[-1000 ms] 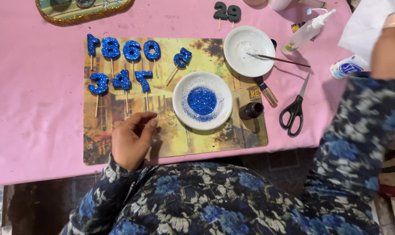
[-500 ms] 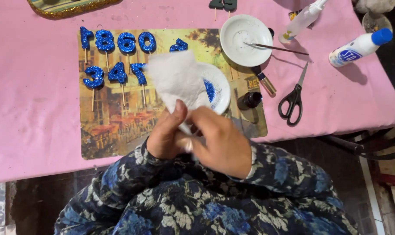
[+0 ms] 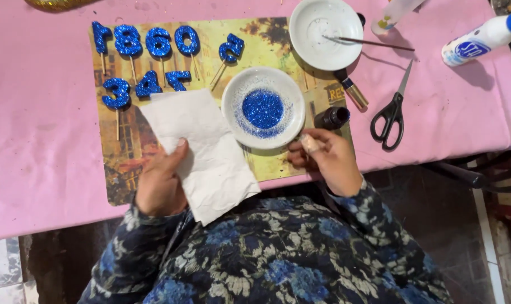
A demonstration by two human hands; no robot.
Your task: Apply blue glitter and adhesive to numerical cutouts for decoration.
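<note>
The left hand (image 3: 161, 183) pinches a white paper napkin (image 3: 202, 149) by its near edge, thumb on top, so the sheet lies spread flat over the yellow placemat (image 3: 120, 169) beside the white dish of blue glitter (image 3: 262, 107). The right hand (image 3: 328, 160) rests at the dish's near rim, fingers loosely curled and gripping nothing that shows. Above the napkin, blue glitter numbers on sticks (image 3: 148, 62) lie in two rows, apart from one another, likely so they dry untouched. Scissors (image 3: 391, 110), an empty white plate (image 3: 326, 34) with a thin brush across it, and a glue bottle (image 3: 483, 36) sit further right on the pink tablecloth (image 3: 36, 141).
</note>
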